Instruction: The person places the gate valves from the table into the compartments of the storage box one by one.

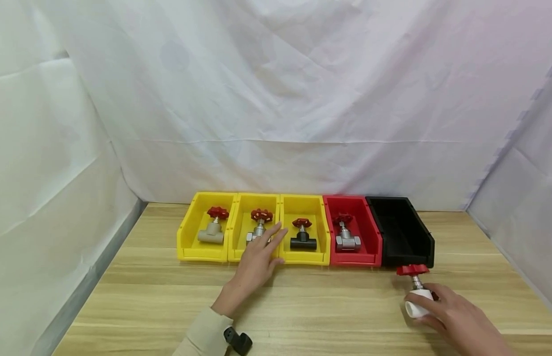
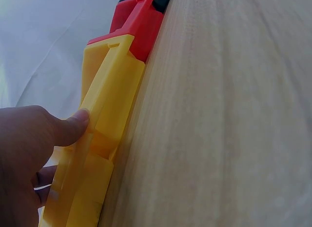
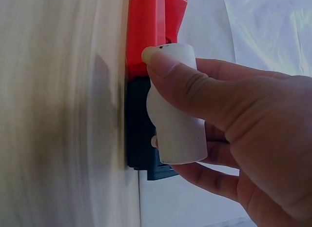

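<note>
In the head view my right hand (image 1: 458, 316) grips a white valve (image 1: 420, 302) by its pipe body, its red handwheel tilted up, just in front of the black bin (image 1: 398, 230). The right wrist view shows thumb and fingers round the white pipe body (image 3: 180, 110). My left hand (image 1: 258, 257) reaches over the front of the middle yellow bin (image 1: 245, 254), fingers extended near a metal valve (image 1: 260, 227) with a red handwheel. Its thumb (image 2: 73, 127) rests on the yellow front rim in the left wrist view.
A beige valve (image 1: 212, 231) lies in the left yellow bin (image 1: 200, 253), a black valve (image 1: 303, 240) in the right yellow bin (image 1: 304, 258). The red bin (image 1: 356, 259) holds another metal valve (image 1: 347, 240). White cloth (image 1: 302, 99) hangs behind the wooden table (image 1: 329, 311).
</note>
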Action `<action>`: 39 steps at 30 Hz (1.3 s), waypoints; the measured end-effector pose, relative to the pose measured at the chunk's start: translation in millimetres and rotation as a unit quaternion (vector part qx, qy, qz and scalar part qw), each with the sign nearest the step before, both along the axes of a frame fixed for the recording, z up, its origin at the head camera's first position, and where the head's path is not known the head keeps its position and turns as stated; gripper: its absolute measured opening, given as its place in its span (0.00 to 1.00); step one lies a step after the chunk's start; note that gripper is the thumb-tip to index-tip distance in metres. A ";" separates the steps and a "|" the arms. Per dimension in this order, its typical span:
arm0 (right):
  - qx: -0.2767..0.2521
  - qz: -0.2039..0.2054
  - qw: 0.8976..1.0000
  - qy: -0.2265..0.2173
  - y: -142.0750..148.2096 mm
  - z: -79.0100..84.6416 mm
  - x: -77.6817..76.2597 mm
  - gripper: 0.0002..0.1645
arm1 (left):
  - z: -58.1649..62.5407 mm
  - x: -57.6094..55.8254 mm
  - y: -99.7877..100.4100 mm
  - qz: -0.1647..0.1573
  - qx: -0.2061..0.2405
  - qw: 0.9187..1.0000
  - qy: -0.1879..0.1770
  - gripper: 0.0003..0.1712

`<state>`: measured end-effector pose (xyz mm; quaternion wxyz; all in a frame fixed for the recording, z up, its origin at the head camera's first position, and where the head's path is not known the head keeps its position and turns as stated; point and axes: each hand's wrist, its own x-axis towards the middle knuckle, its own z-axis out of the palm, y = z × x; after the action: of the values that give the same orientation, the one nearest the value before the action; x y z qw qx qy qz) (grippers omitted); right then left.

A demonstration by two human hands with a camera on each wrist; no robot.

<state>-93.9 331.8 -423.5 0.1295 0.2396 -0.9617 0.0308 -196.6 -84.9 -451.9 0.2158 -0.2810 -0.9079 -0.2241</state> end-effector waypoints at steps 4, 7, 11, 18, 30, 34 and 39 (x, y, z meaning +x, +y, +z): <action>0.003 -0.015 1.000 -0.016 -2.8 6.8 -3.7 0.32 | 0.5 0.6 0.2 0.001 -0.002 1.000 -0.005 0.43; 0.000 -0.018 1.000 -0.016 -3.9 11.5 -6.8 0.32 | 0.7 0.6 0.3 0.002 -0.003 1.000 -0.004 0.43; -0.006 0.006 1.000 0.014 -1.6 15.4 -12.9 0.34 | 1.1 0.6 0.6 0.002 -0.004 1.000 -0.005 0.44; -0.012 0.032 0.998 0.049 3.4 19.6 -25.7 0.35 | 0.9 0.4 1.1 0.002 -0.004 1.000 -0.004 0.44; -0.031 0.041 0.998 0.047 6.3 23.1 -44.4 0.33 | 3.0 1.8 1.0 0.001 -0.006 1.000 -0.012 0.44; -0.029 0.064 0.995 0.071 9.0 23.4 -52.6 0.35 | 3.1 1.4 0.8 -0.003 -0.006 1.000 -0.007 0.44; -0.034 0.066 0.994 0.080 10.5 24.8 -62.1 0.33 | 2.3 1.6 0.5 -0.001 -0.005 1.000 -0.008 0.44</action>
<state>-156.0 342.2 -398.7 0.2122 0.3000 -0.9286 0.0527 -195.0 -84.3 -449.7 0.2064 -0.2816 -0.9104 -0.2219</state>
